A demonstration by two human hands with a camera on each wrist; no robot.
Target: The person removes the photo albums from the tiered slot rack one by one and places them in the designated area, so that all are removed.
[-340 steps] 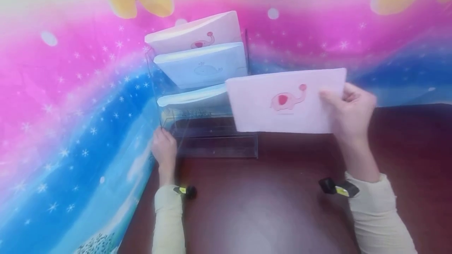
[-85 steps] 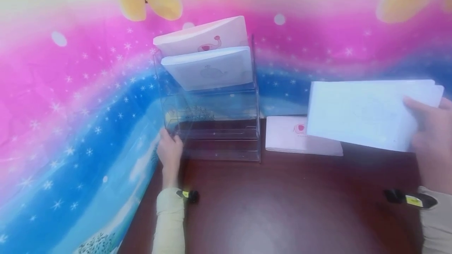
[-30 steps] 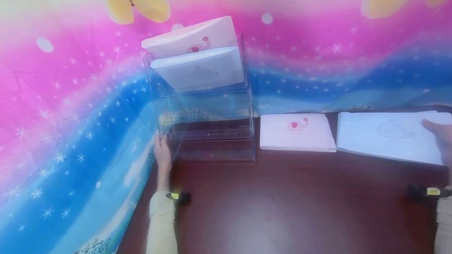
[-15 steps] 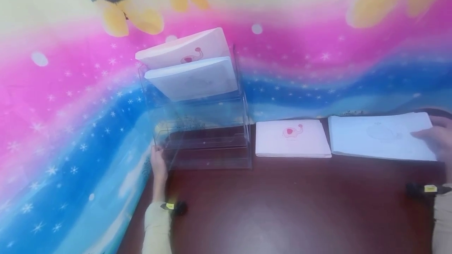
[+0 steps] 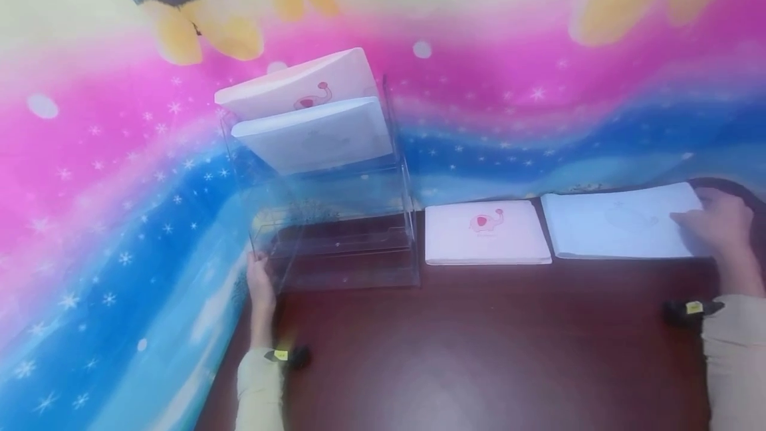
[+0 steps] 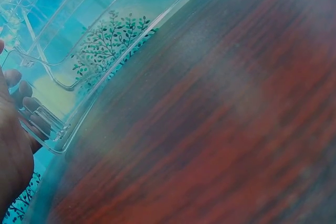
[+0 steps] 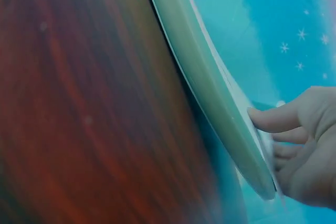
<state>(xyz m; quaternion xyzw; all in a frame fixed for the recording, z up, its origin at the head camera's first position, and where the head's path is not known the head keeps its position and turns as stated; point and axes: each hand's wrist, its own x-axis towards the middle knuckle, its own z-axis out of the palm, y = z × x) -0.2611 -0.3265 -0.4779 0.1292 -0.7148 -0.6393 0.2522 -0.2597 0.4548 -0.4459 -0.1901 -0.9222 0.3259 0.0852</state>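
My left hand [image 5: 261, 281] grips the lower left side of a clear plastic rack [image 5: 341, 279]; in the left wrist view its fingers [image 6: 26, 95] curl behind the clear edge. In the rack's upper tiers stand a pink elephant booklet stack [image 5: 341, 78] and, in front of it, a pale blue one [image 5: 323, 138]. Right of the rack, a pink elephant booklet stack [image 5: 487, 238] lies flat on the table. Beside it lies a pale blue whale booklet stack [image 5: 616, 231]. My right hand [image 5: 721, 225] pinches its right end, thumb on top; the right wrist view shows its thick edge [image 7: 210, 87].
The dark reddish-brown table [image 5: 479, 351] stretches toward me. Behind stands a colourful backdrop [image 5: 479, 98] with snowflakes and yellow figures, close to the rack and the table's back edge. The rack's lower tiers show through to the backdrop and table.
The pink stack went from my right hand to the table. The pale blue stack left the rack's middle tier and now lies right of the pink one. My left hand stayed on the rack.
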